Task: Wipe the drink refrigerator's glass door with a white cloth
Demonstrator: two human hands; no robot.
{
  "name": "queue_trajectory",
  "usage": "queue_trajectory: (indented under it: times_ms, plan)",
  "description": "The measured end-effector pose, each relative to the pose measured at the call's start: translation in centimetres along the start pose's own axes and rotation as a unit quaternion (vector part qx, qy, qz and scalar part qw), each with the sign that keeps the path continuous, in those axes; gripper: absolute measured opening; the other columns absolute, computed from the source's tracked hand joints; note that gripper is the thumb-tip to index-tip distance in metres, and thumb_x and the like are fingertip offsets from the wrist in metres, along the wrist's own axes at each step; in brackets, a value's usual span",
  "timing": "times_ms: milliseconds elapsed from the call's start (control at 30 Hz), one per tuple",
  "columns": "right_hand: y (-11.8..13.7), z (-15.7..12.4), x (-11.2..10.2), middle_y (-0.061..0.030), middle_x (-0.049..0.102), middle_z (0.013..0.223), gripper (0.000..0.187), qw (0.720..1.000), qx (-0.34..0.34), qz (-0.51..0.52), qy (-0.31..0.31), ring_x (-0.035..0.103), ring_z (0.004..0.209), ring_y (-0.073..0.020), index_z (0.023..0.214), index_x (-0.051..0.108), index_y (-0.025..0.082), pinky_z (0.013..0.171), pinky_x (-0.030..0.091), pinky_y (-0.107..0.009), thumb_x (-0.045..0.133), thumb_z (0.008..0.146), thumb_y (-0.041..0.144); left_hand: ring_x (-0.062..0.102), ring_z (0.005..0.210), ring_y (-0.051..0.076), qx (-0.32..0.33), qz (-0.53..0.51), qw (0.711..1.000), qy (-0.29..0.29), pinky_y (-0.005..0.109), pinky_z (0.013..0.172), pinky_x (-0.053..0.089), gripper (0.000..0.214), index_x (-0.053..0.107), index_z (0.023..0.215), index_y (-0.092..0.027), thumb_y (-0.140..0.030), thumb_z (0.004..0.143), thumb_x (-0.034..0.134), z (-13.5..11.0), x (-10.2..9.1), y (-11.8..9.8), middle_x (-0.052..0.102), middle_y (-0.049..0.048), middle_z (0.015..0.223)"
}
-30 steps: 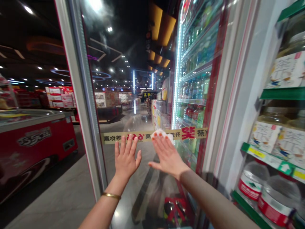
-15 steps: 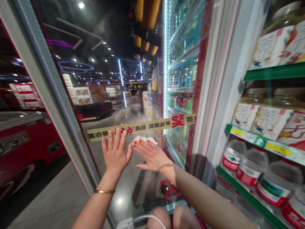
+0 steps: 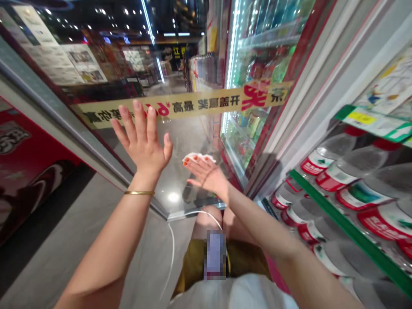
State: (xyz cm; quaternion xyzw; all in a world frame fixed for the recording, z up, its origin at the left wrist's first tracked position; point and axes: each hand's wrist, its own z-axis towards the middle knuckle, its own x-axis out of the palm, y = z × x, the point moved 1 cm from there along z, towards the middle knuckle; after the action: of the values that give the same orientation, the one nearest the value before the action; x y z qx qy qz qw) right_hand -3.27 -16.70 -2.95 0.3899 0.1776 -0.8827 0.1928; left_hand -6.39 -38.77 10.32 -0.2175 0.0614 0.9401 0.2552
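Your two hands are up at a clear glass cooler door [image 3: 180,137] in a dimly lit shop.
Your right hand [image 3: 206,175] keeps its orange-nailed fingers [image 3: 196,162] straight and close together, pressing a small white folded cloth [image 3: 200,156] flat against the pane, low on the door. Your left hand [image 3: 141,143], with a thin gold bangle [image 3: 139,192] at the wrist, is raised just beside it with the fingers spread wide; whether its palm meets the glass I cannot tell. Its fingertips reach a yellow banner strip [image 3: 199,104] printed with black and red Chinese characters, one large and red. On your right, clear water bottles with red-and-white labels [image 3: 322,165] fill the cooler behind a green shelf edge [image 3: 350,231]. On your left, a red chest freezer [image 3: 19,171] stands on the grey polished floor [image 3: 80,240].
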Motion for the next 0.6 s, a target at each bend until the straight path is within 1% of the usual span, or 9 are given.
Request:
queue_trajectory:
  times_ms: [33,133,167,233,267,333,433,500,600]
  plan:
    - [-1.4,-0.6,-0.7,-0.0051,0.048,0.175,0.07,1.0,0.019,0.006,0.009,0.029,0.171,-0.0298,0.171,0.043,0.03,0.139,0.03,-0.057,0.044,0.109,0.062,-0.021,0.168,0.038,0.003,0.008,1.0,0.008,0.067,0.133,-0.02,0.081,0.021,0.174,-0.006,-0.058,0.114,0.035,0.2,-0.3,-0.2,-0.001,0.0137,0.187]
    - [-7.3,-1.5,-3.8,-0.0139,0.042,0.178,0.074,0.985,0.172,-0.007,-0.022,0.009,0.174,-0.0404,0.171,0.041,0.014,0.137,0.005,-0.076,0.028,0.113,0.057,-0.014,0.168,0.041,0.018,0.052,0.998,0.001,0.067,0.134,-0.013,0.081,0.022,0.173,-0.004,-0.058,0.114,0.031,0.6,-0.9,-0.9,0.004,0.0177,0.187]
    - [-8.6,-1.2,-4.7,-0.0117,0.041,0.179,0.074,0.98,0.196,-0.012,-0.025,0.003,0.174,-0.0412,0.171,0.042,0.014,0.136,-0.003,-0.078,0.024,0.114,0.056,-0.011,0.168,0.041,0.023,0.067,0.997,-0.005,0.067,0.134,-0.01,0.08,0.023,0.173,-0.003,-0.057,0.114,0.031,0.7,-1.1,-1.2,0.007,0.0184,0.186]
    - [-8.7,0.3,-5.6,0.0003,0.041,0.179,0.07,0.976,0.217,-0.027,-0.02,-0.003,0.173,-0.0386,0.168,0.047,0.024,0.137,-0.012,-0.072,0.025,0.113,0.06,-0.007,0.167,0.044,0.03,0.082,0.996,-0.006,0.069,0.132,-0.007,0.08,0.022,0.172,-0.001,-0.056,0.115,0.029,0.8,-1.5,-1.6,0.01,0.0208,0.185]
    - [-7.5,1.2,-5.7,0.0027,0.041,0.179,0.069,0.976,0.213,-0.033,-0.018,-0.004,0.173,-0.0391,0.168,0.047,0.027,0.138,-0.013,-0.071,0.029,0.112,0.063,-0.006,0.167,0.045,0.032,0.083,0.996,-0.007,0.07,0.13,-0.006,0.081,0.022,0.171,0.0,-0.057,0.115,0.027,0.8,-1.6,-1.8,0.011,0.022,0.185]
    - [-3.8,2.9,-5.1,-0.0016,0.036,0.181,0.075,0.983,0.179,-0.036,-0.023,0.0,0.173,-0.0421,0.173,0.038,0.022,0.138,-0.005,-0.075,0.038,0.11,0.063,-0.004,0.167,0.047,0.038,0.082,0.996,-0.012,0.074,0.128,-0.005,0.083,0.023,0.17,0.003,-0.059,0.114,0.025,0.8,-1.6,-1.7,0.013,0.0235,0.184]
    - [0.6,3.6,-4.0,0.0009,0.035,0.182,0.075,0.998,0.057,-0.017,-0.023,0.019,0.173,-0.0301,0.177,0.028,0.027,0.142,0.019,-0.06,0.039,0.112,0.063,0.002,0.172,0.044,0.044,0.075,0.995,-0.047,0.072,0.134,-0.002,0.085,0.03,0.172,-0.004,-0.064,0.111,0.034,0.8,-1.0,-0.8,0.017,0.0168,0.185]
    - [-0.2,2.4,-4.2,0.0018,0.038,0.181,0.071,0.999,0.027,-0.013,-0.019,0.026,0.171,-0.0253,0.176,0.03,0.031,0.141,0.024,-0.054,0.036,0.114,0.063,0.004,0.175,0.036,0.043,0.07,0.995,-0.064,0.062,0.141,-0.003,0.085,0.032,0.174,-0.019,-0.068,0.106,0.044,0.8,-0.4,0.2,0.015,0.0053,0.187]
    - [-5.7,0.2,-6.2,-0.0163,0.031,0.182,0.081,0.985,0.156,-0.041,-0.069,0.012,0.173,-0.0406,0.176,0.026,0.01,0.137,0.013,-0.072,0.036,0.114,0.06,-0.002,0.176,0.025,0.065,0.1,0.989,-0.085,0.05,0.143,-0.008,0.088,0.022,0.177,-0.029,-0.069,0.102,0.046,1.0,0.4,1.3,0.002,-0.0099,0.187]
